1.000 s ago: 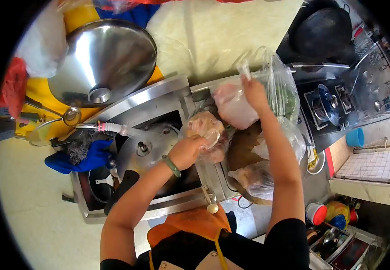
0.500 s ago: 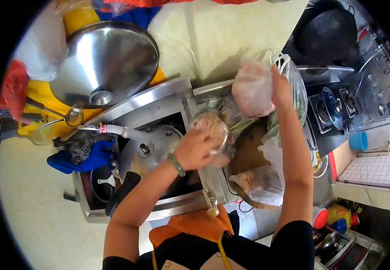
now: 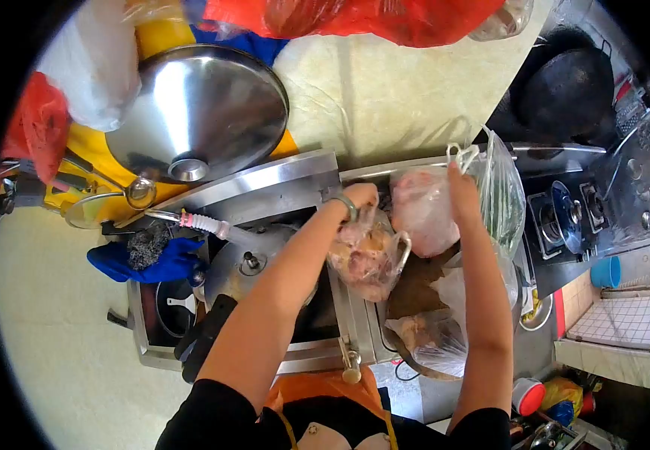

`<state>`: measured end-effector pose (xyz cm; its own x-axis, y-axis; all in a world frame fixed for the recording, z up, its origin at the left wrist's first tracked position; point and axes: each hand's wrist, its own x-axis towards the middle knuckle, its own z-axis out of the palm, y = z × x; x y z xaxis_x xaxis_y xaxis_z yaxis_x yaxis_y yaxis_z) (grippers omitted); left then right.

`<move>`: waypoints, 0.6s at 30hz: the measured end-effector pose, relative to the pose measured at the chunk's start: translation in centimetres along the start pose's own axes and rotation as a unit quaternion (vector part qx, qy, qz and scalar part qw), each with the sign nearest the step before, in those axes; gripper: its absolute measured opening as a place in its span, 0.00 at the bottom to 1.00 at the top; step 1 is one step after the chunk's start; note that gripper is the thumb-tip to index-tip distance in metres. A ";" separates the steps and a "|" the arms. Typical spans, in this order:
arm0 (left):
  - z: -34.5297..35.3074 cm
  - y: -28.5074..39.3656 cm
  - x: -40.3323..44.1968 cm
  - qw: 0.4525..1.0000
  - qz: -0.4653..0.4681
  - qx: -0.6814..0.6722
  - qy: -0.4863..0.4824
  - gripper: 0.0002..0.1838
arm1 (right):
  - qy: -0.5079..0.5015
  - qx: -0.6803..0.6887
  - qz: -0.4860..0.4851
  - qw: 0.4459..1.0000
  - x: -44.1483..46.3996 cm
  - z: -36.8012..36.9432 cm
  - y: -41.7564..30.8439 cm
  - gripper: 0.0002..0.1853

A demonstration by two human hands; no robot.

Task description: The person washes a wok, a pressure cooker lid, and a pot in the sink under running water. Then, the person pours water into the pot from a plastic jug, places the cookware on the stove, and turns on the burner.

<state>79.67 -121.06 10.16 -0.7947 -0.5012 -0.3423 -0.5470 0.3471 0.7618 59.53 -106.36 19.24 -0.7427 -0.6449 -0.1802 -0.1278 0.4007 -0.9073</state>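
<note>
My left hand (image 3: 361,196) is closed on the gathered top of a clear plastic bag of meat pieces (image 3: 366,262), which hangs below it over the sink's right edge. My right hand (image 3: 462,193) grips a second plastic bag, filled with pink meat (image 3: 421,214), by its knotted handles. Both bags are above a round brown board (image 3: 411,289). Lower on the board lies another clear bag (image 3: 437,341) with pale contents, partly behind my right forearm. Just right of my right hand stands a bag of long green vegetables (image 3: 504,199).
Left of the bags is a metal sink (image 3: 332,289) holding a large round lid (image 3: 231,262), with a pink-and-white faucet hose (image 3: 203,223) above it. A big steel lid (image 3: 205,105) leans behind. A gas stove (image 3: 558,217) and dark wok (image 3: 569,86) stand right.
My left hand has moved from lying over the meat bag to its top, and the bag now hangs from it. My right hand's bag has come down toward the board. The view has shifted slightly.
</note>
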 end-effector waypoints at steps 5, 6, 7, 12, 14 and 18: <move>-1.5 -1.3 -1.0 0.889 -0.206 -0.404 -0.060 0.21 | -0.039 -0.041 -0.013 0.998 2.7 2.0 2.3 0.32; -1.3 -2.8 -0.4 0.883 -0.175 -0.429 -0.079 0.20 | -0.049 -0.062 -0.015 0.997 2.2 2.0 1.3 0.31; -1.2 -3.9 0.1 0.875 -0.143 -0.452 -0.101 0.20 | -0.073 -0.066 -0.022 0.995 2.1 1.8 0.8 0.31; -1.2 -2.6 -0.5 0.950 -0.179 -0.253 -0.051 0.17 | -0.116 -0.072 -0.068 0.988 1.3 1.7 0.4 0.28; -1.5 0.7 -2.0 0.991 -0.117 0.065 0.007 0.16 | -0.102 -0.097 -0.067 0.988 1.0 1.0 0.3 0.28; 1.8 0.0 -0.1 0.952 -0.011 0.300 -0.062 0.18 | -0.093 -0.101 -0.033 0.990 2.1 1.4 1.2 0.29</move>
<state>79.28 -119.54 9.23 -0.7859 -0.4297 -0.4447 -0.5862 0.7466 0.3147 58.70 -108.14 17.25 -0.5968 -0.7750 -0.2076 -0.3149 0.4642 -0.8279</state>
